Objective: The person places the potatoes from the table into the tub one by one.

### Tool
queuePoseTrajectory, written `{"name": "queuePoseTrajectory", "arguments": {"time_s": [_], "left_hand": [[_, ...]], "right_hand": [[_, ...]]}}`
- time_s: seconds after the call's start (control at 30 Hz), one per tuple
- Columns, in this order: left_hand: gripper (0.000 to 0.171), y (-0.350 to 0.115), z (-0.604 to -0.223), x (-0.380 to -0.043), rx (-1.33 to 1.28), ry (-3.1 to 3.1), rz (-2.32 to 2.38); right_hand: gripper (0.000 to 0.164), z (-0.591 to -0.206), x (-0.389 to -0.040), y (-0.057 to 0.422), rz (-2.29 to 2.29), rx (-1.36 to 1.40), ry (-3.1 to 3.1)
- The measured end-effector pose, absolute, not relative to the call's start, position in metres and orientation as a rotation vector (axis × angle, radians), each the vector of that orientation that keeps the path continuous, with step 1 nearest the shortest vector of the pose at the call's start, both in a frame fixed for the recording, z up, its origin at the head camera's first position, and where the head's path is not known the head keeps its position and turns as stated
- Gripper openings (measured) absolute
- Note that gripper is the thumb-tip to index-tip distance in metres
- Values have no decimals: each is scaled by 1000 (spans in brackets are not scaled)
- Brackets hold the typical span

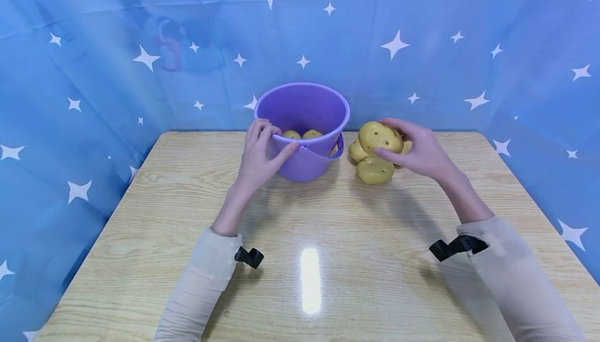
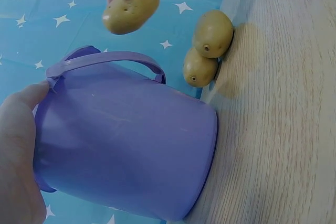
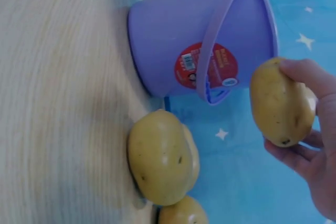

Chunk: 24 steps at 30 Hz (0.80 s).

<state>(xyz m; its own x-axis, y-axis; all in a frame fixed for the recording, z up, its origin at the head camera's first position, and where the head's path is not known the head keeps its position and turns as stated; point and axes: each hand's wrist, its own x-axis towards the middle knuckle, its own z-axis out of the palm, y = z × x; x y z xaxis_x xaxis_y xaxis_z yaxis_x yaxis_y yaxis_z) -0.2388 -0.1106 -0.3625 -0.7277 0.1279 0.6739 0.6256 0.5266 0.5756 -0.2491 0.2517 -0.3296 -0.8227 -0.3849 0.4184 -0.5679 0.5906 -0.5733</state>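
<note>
A purple bucket (image 1: 302,162) stands upright at the back of the table, its handle (image 2: 110,59) hanging down on the outside. Inside it, potatoes (image 1: 311,134) show at the bottom. My left hand (image 1: 260,157) grips the bucket's rim on the near left side, with the thumb lying along the edge. To the right of the bucket, my right hand (image 1: 414,147) holds a potato (image 3: 281,103) between thumb and fingers, raised above the table. Below it several more potatoes (image 1: 375,171) lie close together on the tabletop.
The pale wooden table (image 1: 262,290) ends at the back against a blue curtain (image 1: 197,87) with white stars. A red round label (image 3: 206,65) is stuck on the bucket's side. Black wrist cameras (image 1: 249,257) sit on both sleeves.
</note>
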Motion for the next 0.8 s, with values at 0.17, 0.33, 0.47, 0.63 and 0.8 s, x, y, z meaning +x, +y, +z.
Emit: {"name": "queuePoseTrajectory", "arguments": {"time_s": [0.17, 0.33, 0.47, 0.63, 0.8], "left_hand": [[38, -111, -363, -239, -612, -2197, -1148], [38, -111, -363, -239, -617, -2195, -1143], [38, -111, -364, -240, -616, -2191, -1141], [37, -111, -365, -240, -616, -2182, -1146], [39, -111, -365, -240, -612, -2190, -1150]], "right_hand": [[63, -321, -251, 249, 1066, 758, -2518], [63, -314, -255, 245, 1061, 764, -2471], [61, -308, -257, 241, 1024, 776, -2437], [60, -302, -261, 233, 1001, 743, -2423], [61, -294, -263, 222, 1008, 730, -2399]]}}
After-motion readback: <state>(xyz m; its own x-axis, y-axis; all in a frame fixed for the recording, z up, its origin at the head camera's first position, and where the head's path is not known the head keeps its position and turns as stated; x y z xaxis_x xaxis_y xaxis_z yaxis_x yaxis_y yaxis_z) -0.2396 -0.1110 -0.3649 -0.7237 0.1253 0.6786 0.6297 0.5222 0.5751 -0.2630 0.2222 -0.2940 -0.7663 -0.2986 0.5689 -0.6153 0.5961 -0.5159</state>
